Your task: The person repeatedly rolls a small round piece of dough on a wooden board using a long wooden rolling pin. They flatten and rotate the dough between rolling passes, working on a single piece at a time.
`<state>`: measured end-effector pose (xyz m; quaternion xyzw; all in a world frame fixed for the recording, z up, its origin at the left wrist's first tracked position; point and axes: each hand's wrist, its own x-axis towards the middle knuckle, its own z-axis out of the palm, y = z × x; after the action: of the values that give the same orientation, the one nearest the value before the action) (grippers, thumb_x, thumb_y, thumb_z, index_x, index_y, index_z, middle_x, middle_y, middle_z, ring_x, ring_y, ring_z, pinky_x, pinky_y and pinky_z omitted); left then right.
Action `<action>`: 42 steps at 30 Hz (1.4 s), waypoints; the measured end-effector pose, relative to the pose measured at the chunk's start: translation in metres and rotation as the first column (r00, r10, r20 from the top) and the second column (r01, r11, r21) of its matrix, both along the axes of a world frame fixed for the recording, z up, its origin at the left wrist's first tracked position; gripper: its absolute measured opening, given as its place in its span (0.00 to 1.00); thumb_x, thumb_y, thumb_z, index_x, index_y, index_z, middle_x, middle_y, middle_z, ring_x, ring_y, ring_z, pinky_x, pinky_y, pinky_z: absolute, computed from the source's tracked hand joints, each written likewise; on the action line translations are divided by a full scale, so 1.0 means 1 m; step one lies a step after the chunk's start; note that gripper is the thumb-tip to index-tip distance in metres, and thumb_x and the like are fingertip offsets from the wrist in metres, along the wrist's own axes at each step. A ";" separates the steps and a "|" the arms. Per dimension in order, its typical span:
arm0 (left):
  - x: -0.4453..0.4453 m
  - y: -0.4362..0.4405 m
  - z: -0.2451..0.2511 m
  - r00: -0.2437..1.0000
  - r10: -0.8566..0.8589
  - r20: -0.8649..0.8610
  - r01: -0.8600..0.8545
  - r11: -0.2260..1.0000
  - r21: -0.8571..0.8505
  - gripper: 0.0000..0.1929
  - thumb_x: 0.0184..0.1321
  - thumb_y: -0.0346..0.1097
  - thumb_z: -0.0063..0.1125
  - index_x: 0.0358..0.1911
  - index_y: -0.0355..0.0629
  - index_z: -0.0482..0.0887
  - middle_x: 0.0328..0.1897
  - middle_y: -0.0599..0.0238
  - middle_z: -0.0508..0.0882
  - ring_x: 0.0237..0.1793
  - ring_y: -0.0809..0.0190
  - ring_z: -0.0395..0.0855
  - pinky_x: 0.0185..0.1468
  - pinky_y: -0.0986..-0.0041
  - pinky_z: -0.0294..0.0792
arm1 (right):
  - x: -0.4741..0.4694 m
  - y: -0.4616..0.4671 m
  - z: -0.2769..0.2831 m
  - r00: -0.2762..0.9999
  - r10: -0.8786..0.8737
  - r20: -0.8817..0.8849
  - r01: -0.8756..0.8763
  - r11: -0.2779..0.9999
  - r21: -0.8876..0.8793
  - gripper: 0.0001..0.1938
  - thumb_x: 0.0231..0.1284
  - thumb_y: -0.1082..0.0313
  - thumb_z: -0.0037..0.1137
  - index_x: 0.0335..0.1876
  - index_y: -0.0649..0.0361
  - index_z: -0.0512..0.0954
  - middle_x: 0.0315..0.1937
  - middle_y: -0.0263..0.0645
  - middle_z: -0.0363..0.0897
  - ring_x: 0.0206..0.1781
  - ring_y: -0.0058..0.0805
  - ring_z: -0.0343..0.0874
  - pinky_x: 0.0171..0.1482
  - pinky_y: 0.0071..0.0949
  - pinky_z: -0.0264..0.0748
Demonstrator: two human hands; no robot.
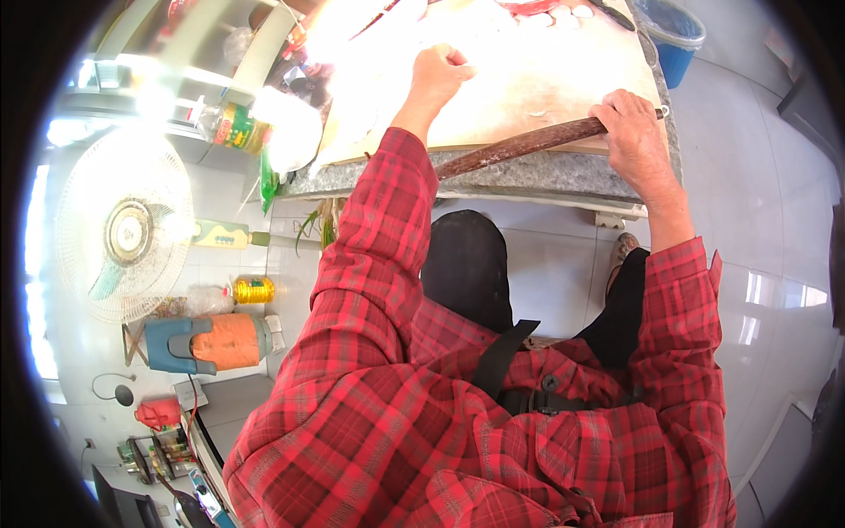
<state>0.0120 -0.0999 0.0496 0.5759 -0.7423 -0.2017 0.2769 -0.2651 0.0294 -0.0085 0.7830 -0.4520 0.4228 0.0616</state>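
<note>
My right hand (630,135) grips one end of a dark wooden rolling pin (521,148). The pin slants along the near edge of a pale wooden board (561,86), its other end running behind my left sleeve. Above the board is my left hand (439,76), its fingers curled in and nothing visible in them. Strong glare washes out the board around that hand. Several small white pieces, perhaps dough (541,20), lie at the far side beside a red object (528,6) cut off by the picture's edge.
Beneath the board is a grey stone countertop (528,173). A dark-handled tool (614,14) lies at its far right, near a blue lined bin (673,46) on the floor. To the left stand an oil bottle (234,125), a fan (129,224) and an orange gas cylinder (228,340).
</note>
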 end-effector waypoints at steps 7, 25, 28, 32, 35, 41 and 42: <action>-0.052 0.047 0.004 0.944 -0.181 -0.276 0.246 0.944 0.222 0.09 0.58 0.34 0.61 0.36 0.35 0.84 0.34 0.61 0.86 0.34 0.60 0.85 0.38 0.71 0.74 | -0.013 0.012 0.001 1.000 0.012 -0.014 -0.012 1.000 -0.004 0.14 0.43 0.86 0.50 0.37 0.61 0.75 0.35 0.38 0.70 0.43 0.39 0.73 0.53 0.37 0.67; -0.015 0.090 -0.017 0.937 -0.177 0.301 0.263 0.925 -0.275 0.26 0.69 0.53 0.45 0.57 0.35 0.75 0.61 0.46 0.77 0.65 0.44 0.70 0.68 0.51 0.57 | -0.047 0.016 0.000 0.986 -0.166 -0.035 0.169 0.968 0.183 0.15 0.47 0.83 0.55 0.43 0.59 0.78 0.38 0.36 0.73 0.47 0.35 0.74 0.51 0.35 0.66; 0.003 0.106 -0.036 0.864 -0.107 0.492 0.295 0.900 -0.321 0.25 0.69 0.50 0.45 0.59 0.37 0.73 0.63 0.48 0.75 0.67 0.45 0.68 0.68 0.47 0.54 | -0.047 0.013 -0.004 0.990 -0.139 -0.020 0.140 0.968 0.210 0.14 0.49 0.80 0.56 0.44 0.59 0.78 0.38 0.37 0.73 0.47 0.36 0.74 0.52 0.37 0.67; 0.014 0.106 -0.063 0.864 -0.035 0.503 0.238 0.908 -0.345 0.27 0.69 0.50 0.45 0.65 0.39 0.67 0.69 0.47 0.67 0.71 0.45 0.62 0.70 0.44 0.50 | -0.043 0.008 -0.004 0.990 -0.125 -0.070 0.138 0.964 0.229 0.13 0.53 0.75 0.58 0.45 0.59 0.80 0.38 0.38 0.75 0.47 0.38 0.74 0.53 0.38 0.68; 0.013 0.083 -0.069 0.879 -0.027 0.476 0.210 0.918 -0.337 0.30 0.69 0.52 0.43 0.67 0.39 0.64 0.72 0.47 0.63 0.73 0.45 0.58 0.71 0.44 0.48 | -0.041 -0.010 -0.004 0.959 -0.219 -0.182 0.249 0.954 0.165 0.11 0.56 0.72 0.58 0.46 0.58 0.81 0.38 0.38 0.76 0.48 0.39 0.73 0.52 0.37 0.69; 0.002 0.025 -0.045 0.841 -0.034 0.540 0.120 0.985 -0.126 0.33 0.69 0.60 0.35 0.69 0.44 0.62 0.75 0.47 0.59 0.75 0.44 0.53 0.72 0.42 0.43 | -0.046 -0.036 -0.016 0.946 -0.312 -0.088 0.324 0.917 0.233 0.09 0.62 0.69 0.54 0.46 0.58 0.81 0.40 0.40 0.76 0.48 0.40 0.74 0.50 0.37 0.71; 0.000 0.030 -0.038 0.836 -0.056 0.546 0.121 0.989 -0.084 0.33 0.69 0.60 0.36 0.69 0.44 0.62 0.75 0.47 0.58 0.75 0.44 0.53 0.72 0.42 0.43 | -0.050 -0.033 -0.018 0.943 -0.317 -0.098 0.331 0.910 0.248 0.09 0.62 0.70 0.54 0.46 0.58 0.81 0.40 0.40 0.76 0.48 0.41 0.74 0.50 0.38 0.72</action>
<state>0.0123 -0.0703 0.0115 0.5574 -0.8265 0.0000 0.0790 -0.3156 -0.0039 -0.0260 0.7099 -0.6253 0.3216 0.0398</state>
